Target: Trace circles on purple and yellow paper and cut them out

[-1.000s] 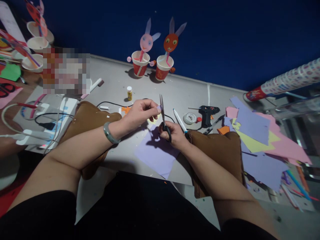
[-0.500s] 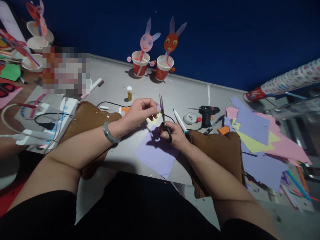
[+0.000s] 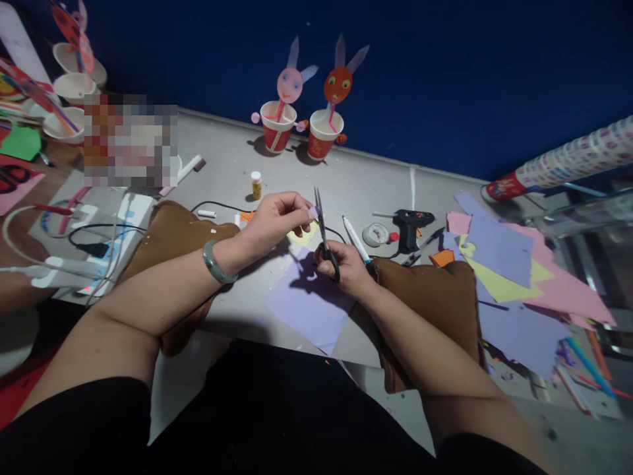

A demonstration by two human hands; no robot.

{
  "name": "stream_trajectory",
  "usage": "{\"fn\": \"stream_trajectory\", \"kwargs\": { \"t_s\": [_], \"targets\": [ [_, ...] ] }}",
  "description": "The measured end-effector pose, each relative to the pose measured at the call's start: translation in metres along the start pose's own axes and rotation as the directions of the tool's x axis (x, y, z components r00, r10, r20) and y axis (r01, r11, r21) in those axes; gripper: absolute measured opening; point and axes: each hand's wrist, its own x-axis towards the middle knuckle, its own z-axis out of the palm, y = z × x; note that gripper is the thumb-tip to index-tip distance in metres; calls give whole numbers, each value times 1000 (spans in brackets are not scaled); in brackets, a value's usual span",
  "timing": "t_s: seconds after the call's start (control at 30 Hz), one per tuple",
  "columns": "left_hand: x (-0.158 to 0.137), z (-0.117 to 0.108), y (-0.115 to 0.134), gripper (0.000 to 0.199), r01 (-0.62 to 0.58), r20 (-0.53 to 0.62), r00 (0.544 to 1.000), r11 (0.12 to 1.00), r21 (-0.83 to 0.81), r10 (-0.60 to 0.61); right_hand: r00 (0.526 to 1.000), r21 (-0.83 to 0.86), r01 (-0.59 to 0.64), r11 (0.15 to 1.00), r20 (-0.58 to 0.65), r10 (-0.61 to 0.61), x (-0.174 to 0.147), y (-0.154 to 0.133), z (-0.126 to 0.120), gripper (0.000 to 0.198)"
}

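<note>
Between thumb and fingertips, my left hand (image 3: 285, 216) pinches a small piece of purple paper (image 3: 313, 212). My right hand (image 3: 347, 267) is closed around the black handles of a pair of scissors (image 3: 322, 227). Their blades point up, slightly parted, right beside the purple piece; I cannot tell whether they touch it. Below both hands a larger purple sheet (image 3: 306, 310) lies on the table, with a pale yellow paper piece (image 3: 302, 234) at its far end. A white marker (image 3: 355, 239) lies just beyond my right hand.
A black glue gun (image 3: 414, 227) and a tape roll (image 3: 376, 234) lie to the right, near a heap of coloured paper (image 3: 502, 244). Two rabbit-faced paper cups (image 3: 277, 132) stand at the back. A small yellow bottle (image 3: 256, 186) and a power strip (image 3: 126, 231) are on the left.
Almost nothing differs. My left hand has shifted very slightly with the purple piece; the scissors keep about the same place beside it.
</note>
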Motion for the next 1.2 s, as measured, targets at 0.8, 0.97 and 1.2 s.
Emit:
{"fn": "stream_trajectory", "kwargs": {
  "t_s": [0.8,0.97,1.2],
  "targets": [
    [1,-1,2,13,-16,-28,999,1000,-9,16,1000,2,3,1000,-15,-3,0,1,1,65],
    [1,-1,3,14,-21,-33,999,1000,-15,21,1000,-2,13,1000,-23,-13,0,2,0,65],
    [2,-2,3,14,-33,-42,999,999,-15,33,1000,-11,17,1000,-22,-17,0,2,-1,66]
  ]
}}
